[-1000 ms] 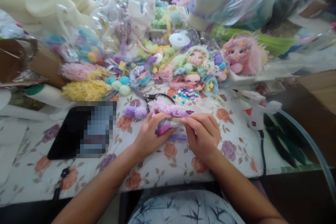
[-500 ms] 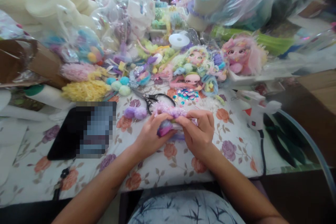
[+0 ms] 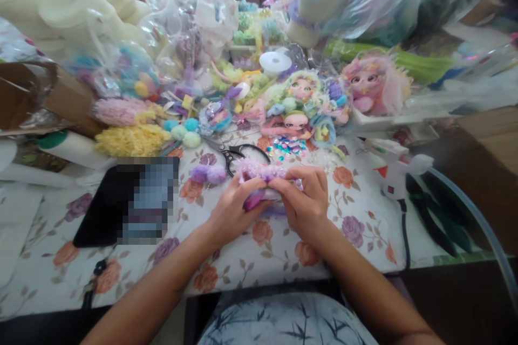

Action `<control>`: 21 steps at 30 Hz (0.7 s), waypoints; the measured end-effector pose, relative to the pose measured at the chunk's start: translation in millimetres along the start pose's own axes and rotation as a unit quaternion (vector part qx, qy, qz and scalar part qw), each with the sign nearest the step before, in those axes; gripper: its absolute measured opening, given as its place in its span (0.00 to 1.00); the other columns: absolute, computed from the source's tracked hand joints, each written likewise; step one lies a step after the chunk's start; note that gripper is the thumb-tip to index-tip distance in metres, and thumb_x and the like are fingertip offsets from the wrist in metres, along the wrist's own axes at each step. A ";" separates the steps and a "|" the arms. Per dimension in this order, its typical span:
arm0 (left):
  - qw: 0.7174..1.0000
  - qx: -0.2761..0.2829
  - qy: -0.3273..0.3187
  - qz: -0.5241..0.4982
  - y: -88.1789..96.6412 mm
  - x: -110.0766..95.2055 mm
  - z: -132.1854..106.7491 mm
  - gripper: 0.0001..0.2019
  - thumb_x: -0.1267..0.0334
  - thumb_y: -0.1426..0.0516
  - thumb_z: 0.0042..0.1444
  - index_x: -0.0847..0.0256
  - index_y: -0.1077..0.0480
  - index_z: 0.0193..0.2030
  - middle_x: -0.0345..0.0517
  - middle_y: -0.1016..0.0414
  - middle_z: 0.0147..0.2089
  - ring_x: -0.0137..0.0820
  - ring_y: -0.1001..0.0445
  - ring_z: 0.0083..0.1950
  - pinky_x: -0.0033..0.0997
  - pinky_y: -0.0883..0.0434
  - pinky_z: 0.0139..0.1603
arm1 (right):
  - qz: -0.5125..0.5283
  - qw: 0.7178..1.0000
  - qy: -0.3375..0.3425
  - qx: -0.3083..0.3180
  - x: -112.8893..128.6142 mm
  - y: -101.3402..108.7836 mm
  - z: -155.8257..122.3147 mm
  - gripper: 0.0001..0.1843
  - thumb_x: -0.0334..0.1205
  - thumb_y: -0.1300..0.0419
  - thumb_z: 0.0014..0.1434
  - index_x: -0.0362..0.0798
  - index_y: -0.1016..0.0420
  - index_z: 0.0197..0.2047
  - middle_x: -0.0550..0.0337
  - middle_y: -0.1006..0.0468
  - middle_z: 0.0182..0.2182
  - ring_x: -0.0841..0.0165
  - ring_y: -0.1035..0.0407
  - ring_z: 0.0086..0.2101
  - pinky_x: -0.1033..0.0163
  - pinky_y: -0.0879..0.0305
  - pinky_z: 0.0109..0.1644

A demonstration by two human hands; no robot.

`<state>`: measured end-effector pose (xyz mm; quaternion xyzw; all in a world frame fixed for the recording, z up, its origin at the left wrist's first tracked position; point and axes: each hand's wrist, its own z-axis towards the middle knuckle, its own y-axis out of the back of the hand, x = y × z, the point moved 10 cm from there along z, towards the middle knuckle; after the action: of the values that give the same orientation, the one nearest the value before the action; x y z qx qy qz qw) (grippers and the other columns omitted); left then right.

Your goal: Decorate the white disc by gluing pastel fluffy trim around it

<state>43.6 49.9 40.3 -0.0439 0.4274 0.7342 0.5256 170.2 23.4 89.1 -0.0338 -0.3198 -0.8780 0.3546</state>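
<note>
Both hands meet over the tablecloth around a fluffy pink-and-purple craft piece (image 3: 265,170). My left hand (image 3: 231,209) pinches its left side, thumb along the near edge. On the other side my right hand (image 3: 308,200) grips it with thumb and bent fingers. A magenta-purple part (image 3: 254,200) shows below the left thumb, and purple material peeks out beneath the hands. Fingers cover much of the piece, so its exact kind is unclear. Just beyond lie black-handled scissors (image 3: 231,155), purple pompoms (image 3: 208,174) and a scatter of shiny sequins (image 3: 286,147).
A black tablet or phone (image 3: 101,207) lies at left on the floral tablecloth (image 3: 259,269). To the right stands a white glue gun (image 3: 394,167) with a hose-like tube. Decorated doll heads (image 3: 370,83), yellow yarn (image 3: 133,140), a white spool (image 3: 275,62) and plastic bags crowd the back.
Both hands keep their hold on the fluffy piece. The fingers have shifted slightly, and a little less of the purple part shows under the left thumb.
</note>
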 end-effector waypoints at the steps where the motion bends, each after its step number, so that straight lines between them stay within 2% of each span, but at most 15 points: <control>1: 1.000 0.004 0.002 0.004 -0.7 0.9 0.2 0.17 0.62 0.38 0.61 0.54 0.35 0.55 0.41 0.20 0.43 0.33 0.22 0.44 0.45 0.28 0.59 | -0.002 1.000 -0.001 -0.001 -0.5 0.1 -0.3 0.11 0.29 0.44 0.66 0.52 0.23 0.43 0.56 0.28 0.38 0.64 0.34 0.41 0.57 0.34 0.44; 4: 1.000 0.001 -0.002 0.017 0.2 0.7 1.7 0.15 0.61 0.38 0.61 0.55 0.33 0.53 0.42 0.20 0.42 0.34 0.22 0.44 0.42 0.27 0.56 | -0.014 1.000 -0.004 -0.007 -1.9 1.9 -0.7 0.10 0.30 0.43 0.66 0.53 0.23 0.43 0.57 0.27 0.36 0.65 0.33 0.40 0.58 0.34 0.43; 10: 0.999 -0.019 -0.004 0.034 4.2 0.1 3.8 0.12 0.58 0.40 0.62 0.57 0.32 0.50 0.43 0.19 0.41 0.34 0.22 0.44 0.39 0.27 0.54 | -0.071 0.997 0.015 -0.001 2.8 3.9 0.2 0.02 0.33 0.36 0.62 0.47 0.25 0.40 0.54 0.24 0.34 0.64 0.34 0.36 0.57 0.34 0.41; 16: 0.999 -0.028 0.000 0.041 7.8 -0.1 5.6 0.11 0.58 0.40 0.63 0.56 0.31 0.49 0.43 0.20 0.40 0.34 0.23 0.42 0.37 0.26 0.49 | -0.129 0.991 0.007 -0.022 7.0 7.1 -5.4 0.05 0.34 0.37 0.64 0.51 0.25 0.43 0.51 0.27 0.45 0.62 0.32 0.45 0.57 0.32 0.49; 21: 0.998 -0.047 0.022 0.039 13.7 3.6 8.1 0.11 0.56 0.39 0.62 0.56 0.32 0.47 0.41 0.21 0.39 0.33 0.23 0.41 0.34 0.25 0.45 | -0.088 0.995 -0.042 -0.030 -3.0 8.4 -5.4 0.05 0.33 0.36 0.62 0.52 0.25 0.41 0.52 0.29 0.48 0.61 0.31 0.47 0.57 0.32 0.48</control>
<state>34.0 56.8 51.6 -0.0678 0.4048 0.7727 0.4843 178.8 17.5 88.4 -0.0535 -0.3094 -0.9129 0.2608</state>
